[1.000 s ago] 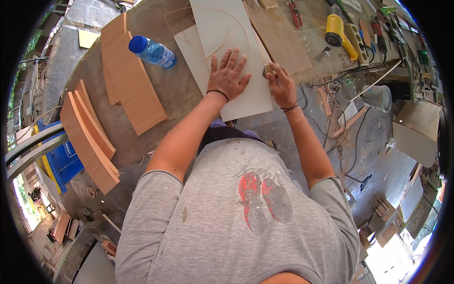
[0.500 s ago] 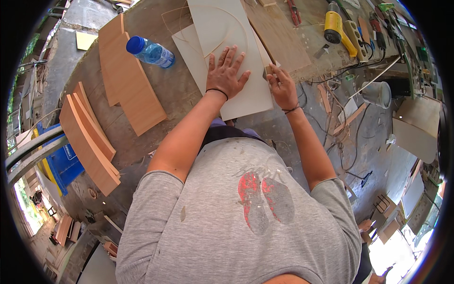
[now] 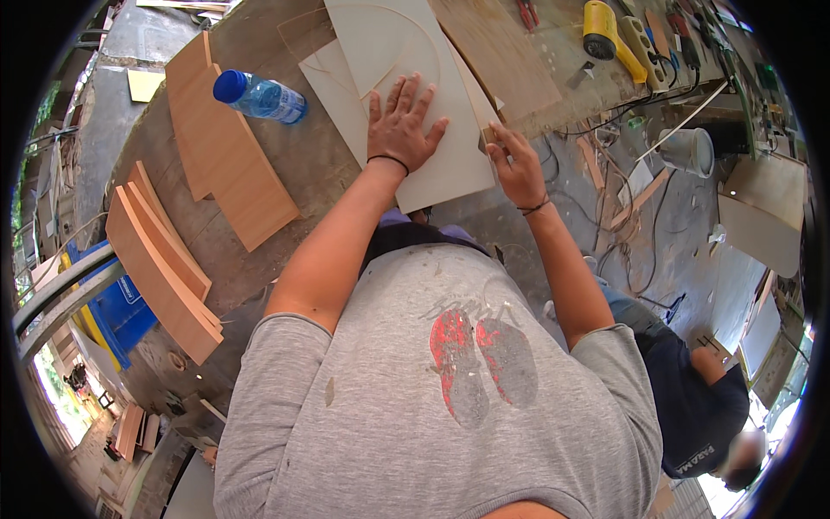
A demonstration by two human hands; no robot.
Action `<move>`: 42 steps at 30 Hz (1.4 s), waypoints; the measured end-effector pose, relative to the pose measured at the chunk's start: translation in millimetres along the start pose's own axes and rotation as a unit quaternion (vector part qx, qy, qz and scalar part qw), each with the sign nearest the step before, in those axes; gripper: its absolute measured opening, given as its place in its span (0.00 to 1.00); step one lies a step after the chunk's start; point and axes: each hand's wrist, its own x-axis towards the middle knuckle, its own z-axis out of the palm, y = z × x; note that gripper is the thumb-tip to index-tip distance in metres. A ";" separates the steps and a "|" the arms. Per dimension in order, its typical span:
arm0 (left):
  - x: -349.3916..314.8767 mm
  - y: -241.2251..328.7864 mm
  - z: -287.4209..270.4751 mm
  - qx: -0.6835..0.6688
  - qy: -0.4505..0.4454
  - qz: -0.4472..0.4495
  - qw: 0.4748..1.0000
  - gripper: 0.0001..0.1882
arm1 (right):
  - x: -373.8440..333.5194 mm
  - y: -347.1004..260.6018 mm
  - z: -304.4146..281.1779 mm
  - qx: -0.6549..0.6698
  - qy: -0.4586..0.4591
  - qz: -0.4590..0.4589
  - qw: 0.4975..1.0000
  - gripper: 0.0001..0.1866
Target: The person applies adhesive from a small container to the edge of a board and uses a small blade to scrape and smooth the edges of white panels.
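My left hand [image 3: 402, 125] lies flat with its fingers spread on a pale board [image 3: 450, 177] that rests on the round workbench [image 3: 324, 164]. A thin curved line runs across the board's upper part. My right hand [image 3: 517, 169] is at the board's right edge, its fingers pinched on a small tan piece [image 3: 488, 136] held against that edge. What the piece is cannot be made out. More thin sheets [image 3: 506, 52] lie under and behind the board.
A blue-capped water bottle [image 3: 259, 95] lies left of the board. Curved brown wooden pieces [image 3: 226, 169] lie beside it, and a stack of them [image 3: 160, 259] is at the bench's left. A yellow power tool [image 3: 605, 30], cables and a white bucket [image 3: 687, 151] are at right. Another person [image 3: 692, 406] crouches at lower right.
Both hands stay nearly in place on the board. Another person in dark clothes has come into view at the lower right.
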 end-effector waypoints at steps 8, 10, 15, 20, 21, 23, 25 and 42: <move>0.8 0.5 0.9 0.004 0.005 0.004 1.000 0.33 | -29.5 -0.2 -10.8 -0.009 -0.025 0.035 0.999 0.18; 1.6 0.8 0.4 -0.001 0.002 0.000 1.000 0.33 | -37.3 0.1 -13.1 -0.010 -0.030 0.038 0.999 0.19; -0.8 1.3 0.8 -0.007 0.006 -0.003 1.000 0.32 | -50.1 0.6 -10.0 0.029 -0.002 0.041 0.999 0.18; 0.1 1.1 1.5 0.000 0.007 0.002 1.000 0.32 | -60.3 8.9 -1.3 0.086 0.029 0.085 0.992 0.19; -0.8 0.6 1.2 -0.004 0.006 0.001 1.000 0.32 | -63.7 9.6 1.2 0.098 0.029 0.104 0.989 0.19; -1.2 -0.1 0.9 -0.004 0.000 0.005 1.000 0.32 | -68.1 10.4 5.3 0.104 0.044 0.116 0.987 0.20; -0.4 0.9 1.1 -0.008 0.006 0.004 1.000 0.33 | -74.5 10.0 11.9 0.109 0.062 0.130 0.984 0.20; 2.3 -1.0 8.3 -0.004 -0.019 0.009 1.000 0.35 | -89.8 -8.7 84.0 0.152 0.383 0.212 0.886 0.23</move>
